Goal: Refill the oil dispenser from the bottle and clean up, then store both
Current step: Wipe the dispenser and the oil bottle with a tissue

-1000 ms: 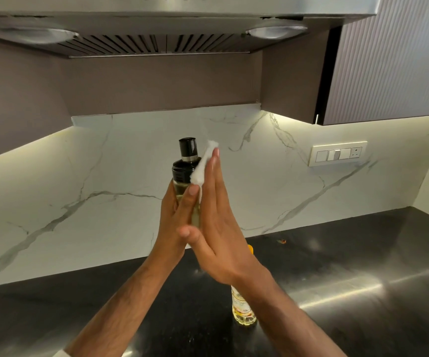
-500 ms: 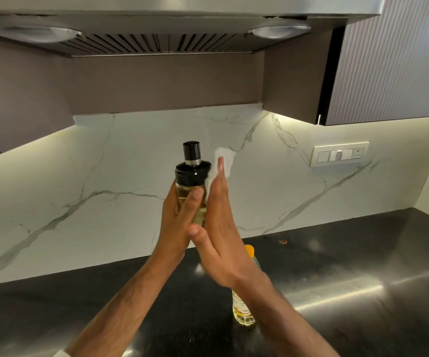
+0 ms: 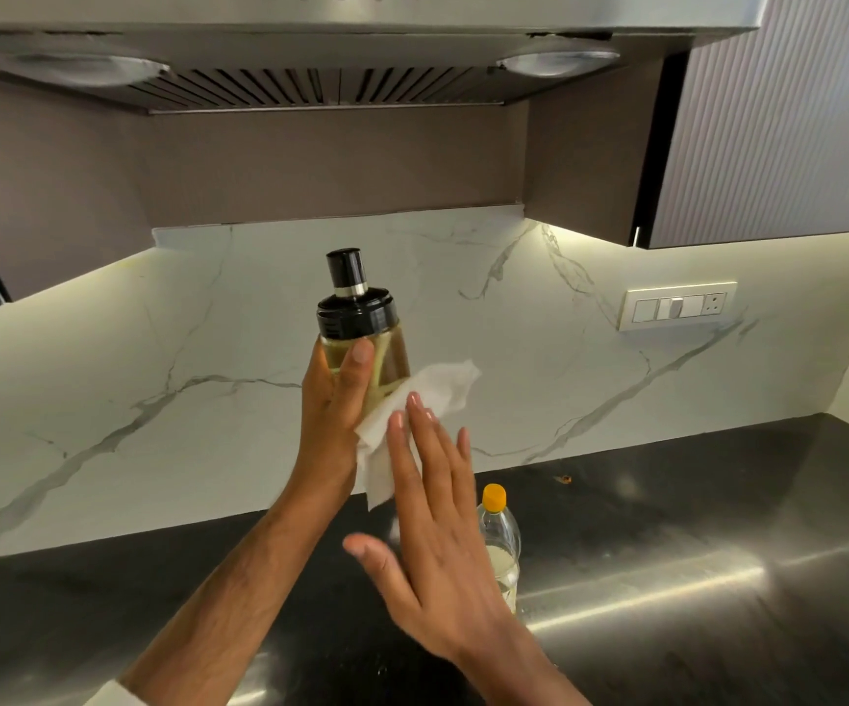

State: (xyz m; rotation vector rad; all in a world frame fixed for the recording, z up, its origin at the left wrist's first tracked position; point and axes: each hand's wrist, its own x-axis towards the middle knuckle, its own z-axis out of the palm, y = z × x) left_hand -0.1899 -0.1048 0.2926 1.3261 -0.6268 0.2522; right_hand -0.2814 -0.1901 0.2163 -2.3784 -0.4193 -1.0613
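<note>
Oil dispenser (image 3: pixel 361 328) sits raised in front of you, above the dark counter (image 3: pixel 667 578) and against a white marble backsplash (image 3: pixel 514 308). Around it: a range hood (image 3: pixel 310 68) overhead, ribbed cabinet doors (image 3: pixel 779 119) at upper right, and a switch plate (image 3: pixel 677 308) on the wall to the right. A clear oil bottle (image 3: pixel 501 542) with an orange cap stands upright on the counter just behind your right hand, which covers part of it.

Your left hand (image 3: pixel 333 405) reaches up from below and wraps the dispenser's lower glass body, thumb laid across the front, fingers curled round the far side. Your right hand (image 3: pixel 437 542) is flat, fingers straight and slightly spread, thumb out to the left. Its fingertips (image 3: pixel 415 405) press a white paper towel (image 3: pixel 412 415) against the dispenser's lower right side; the towel hangs crumpled between both hands, not pinched.

The dispenser is held nearly upright, tilted slightly. It has a black cap, a silver band at the neck, a wide black collar, and clear glass showing pale yellow oil inside.
</note>
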